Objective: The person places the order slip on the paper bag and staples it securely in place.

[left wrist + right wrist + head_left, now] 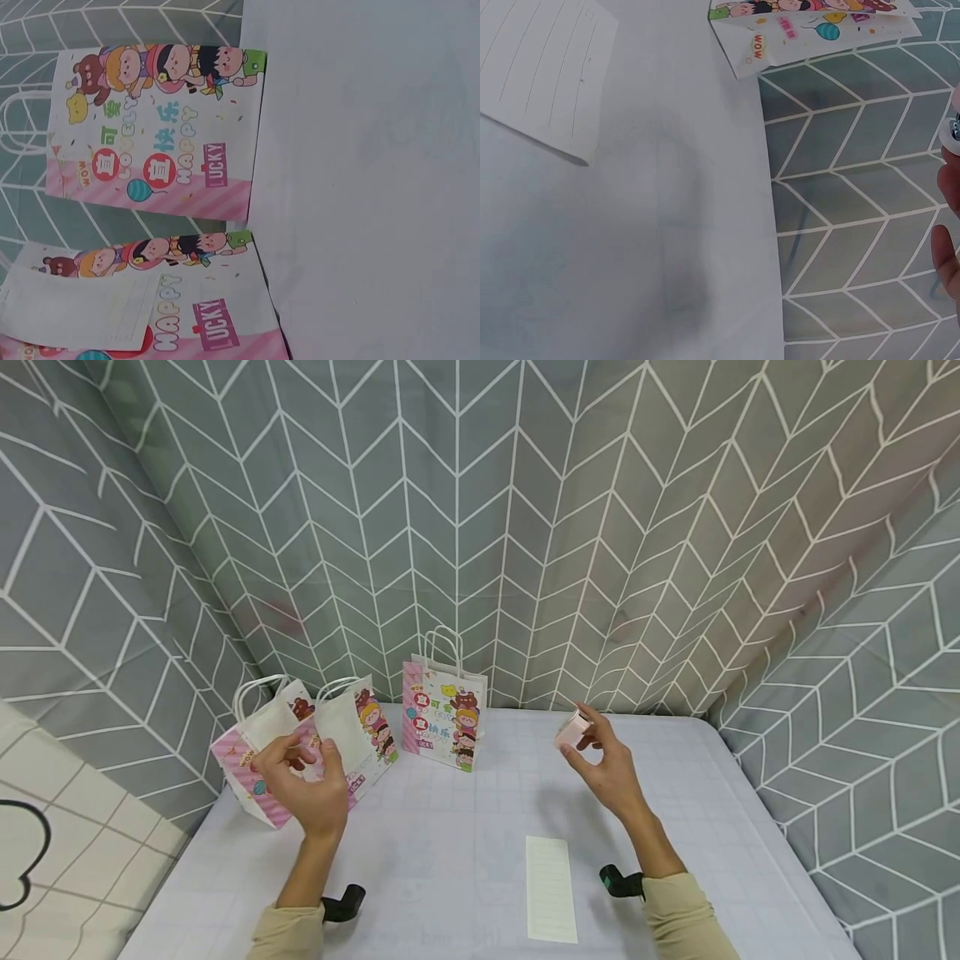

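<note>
My right hand [607, 768] is raised over the right side of the table, pinching a small pale pink box-like object [572, 729] between thumb and fingers. At the edge of the right wrist view, a rounded white part of the object [950, 136] with a dark centre shows by the fingertips. Over at the left, my left hand [311, 789] hovers with loosely bent fingers and nothing between them. It overlaps two cartoon paper gift bags, the leftmost bag [251, 768] and its neighbour [381, 739]. A white paper sheet [82, 309] covers part of the neighbour's front.
A third gift bag [442, 718] stands upright near the back edge, its white handles up. On the table [450, 860] in front lies a lined paper strip [551, 889]. A patterned curtain [480, 527] rises behind and at both sides.
</note>
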{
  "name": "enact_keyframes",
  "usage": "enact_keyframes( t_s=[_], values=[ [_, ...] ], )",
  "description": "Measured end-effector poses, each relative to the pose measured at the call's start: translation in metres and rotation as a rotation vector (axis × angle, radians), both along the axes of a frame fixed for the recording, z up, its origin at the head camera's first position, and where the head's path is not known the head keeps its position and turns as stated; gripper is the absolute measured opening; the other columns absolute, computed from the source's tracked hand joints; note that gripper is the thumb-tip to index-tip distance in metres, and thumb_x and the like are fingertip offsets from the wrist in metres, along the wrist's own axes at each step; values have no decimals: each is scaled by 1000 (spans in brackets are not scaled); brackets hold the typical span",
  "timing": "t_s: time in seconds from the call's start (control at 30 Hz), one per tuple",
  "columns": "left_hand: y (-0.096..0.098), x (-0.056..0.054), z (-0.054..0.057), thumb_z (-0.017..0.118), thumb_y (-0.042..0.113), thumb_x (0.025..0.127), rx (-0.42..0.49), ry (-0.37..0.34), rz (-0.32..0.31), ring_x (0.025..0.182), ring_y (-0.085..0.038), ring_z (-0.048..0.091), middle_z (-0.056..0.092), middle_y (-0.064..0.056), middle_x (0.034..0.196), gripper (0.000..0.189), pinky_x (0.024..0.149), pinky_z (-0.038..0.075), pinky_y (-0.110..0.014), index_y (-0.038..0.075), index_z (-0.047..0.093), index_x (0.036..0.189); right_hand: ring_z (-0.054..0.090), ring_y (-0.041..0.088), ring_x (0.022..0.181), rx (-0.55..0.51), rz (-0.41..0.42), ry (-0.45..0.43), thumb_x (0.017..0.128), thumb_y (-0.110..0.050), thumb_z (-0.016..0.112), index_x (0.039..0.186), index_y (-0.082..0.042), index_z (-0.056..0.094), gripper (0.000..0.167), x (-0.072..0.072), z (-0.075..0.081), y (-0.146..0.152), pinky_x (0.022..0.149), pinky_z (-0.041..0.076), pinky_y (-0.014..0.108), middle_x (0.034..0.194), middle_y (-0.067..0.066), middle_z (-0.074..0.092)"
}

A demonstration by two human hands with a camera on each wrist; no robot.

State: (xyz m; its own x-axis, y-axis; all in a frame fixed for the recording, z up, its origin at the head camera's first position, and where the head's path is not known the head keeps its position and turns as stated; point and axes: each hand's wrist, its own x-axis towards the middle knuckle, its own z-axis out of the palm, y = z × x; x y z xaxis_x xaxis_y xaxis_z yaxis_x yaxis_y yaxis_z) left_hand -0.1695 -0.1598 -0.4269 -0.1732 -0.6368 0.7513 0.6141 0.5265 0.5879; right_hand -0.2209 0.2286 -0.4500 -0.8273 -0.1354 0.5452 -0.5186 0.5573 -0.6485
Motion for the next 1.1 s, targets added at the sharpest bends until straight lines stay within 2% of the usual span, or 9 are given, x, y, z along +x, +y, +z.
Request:
enact_keyframes(
  t_s=[0.13, 0.27, 0.43, 0.63, 0.8, 0.93, 1.1],
  values=[
    [6, 0, 0, 64, -11, 77, -52, 23, -73, 74, -16, 42, 46, -32, 91, 32, 75, 30, -27, -20, 52, 104, 61, 25, 91, 7, -13, -35, 89, -17, 77, 153, -26, 40, 74, 0, -3, 4, 87, 43, 48, 103, 8, 67],
    [9, 0, 0, 63, -13, 77, -77, 23, -118, 73, -20, 41, 44, -33, 90, 28, 75, 31, -27, -20, 54, 102, 62, 25, 90, 11, -17, -57, 90, -18, 77, 152, -27, 39, 73, -1, -7, 9, 88, 43, 46, 104, 8, 69],
    [12, -2, 0, 63, -14, 77, -100, 7, -136, 74, -23, 40, 45, -33, 89, 23, 75, 30, -28, -19, 56, 98, 63, 28, 90, 28, -32, -82, 90, -19, 76, 150, -25, 39, 71, 0, -11, 19, 87, 43, 44, 106, 12, 70],
    [14, -5, 0, 64, -16, 77, -145, -11, -165, 71, -26, 41, 50, -33, 89, 19, 72, 30, -31, -17, 60, 95, 62, 30, 93, 39, -55, -166, 92, -23, 76, 150, -25, 38, 69, 1, -20, 34, 90, 43, 52, 107, 14, 69],
    [15, -7, -2, 65, -20, 75, -191, -64, -197, 70, -30, 42, 51, -32, 88, 22, 69, 29, -34, -17, 61, 96, 60, 32, 97, 64, -69, -249, 93, -30, 74, 151, -23, 38, 69, 1, -31, 47, 91, 41, 56, 109, 13, 70],
    [14, -12, -10, 66, -24, 73, -221, -115, -217, 71, -33, 42, 52, -31, 90, 28, 69, 30, -35, -15, 62, 99, 60, 29, 100, 97, -91, -317, 94, -36, 72, 151, -21, 37, 69, 1, -40, 58, 88, 43, 53, 112, 12, 70],
    [6, -26, -30, 72, -19, 75, -263, -210, -237, 74, -27, 45, 58, -24, 98, 35, 71, 30, -31, -8, 65, 107, 59, 26, 99, 116, -106, -376, 94, -34, 72, 150, -21, 37, 68, 2, -48, 70, 81, 43, 43, 113, 12, 71]
  ],
)
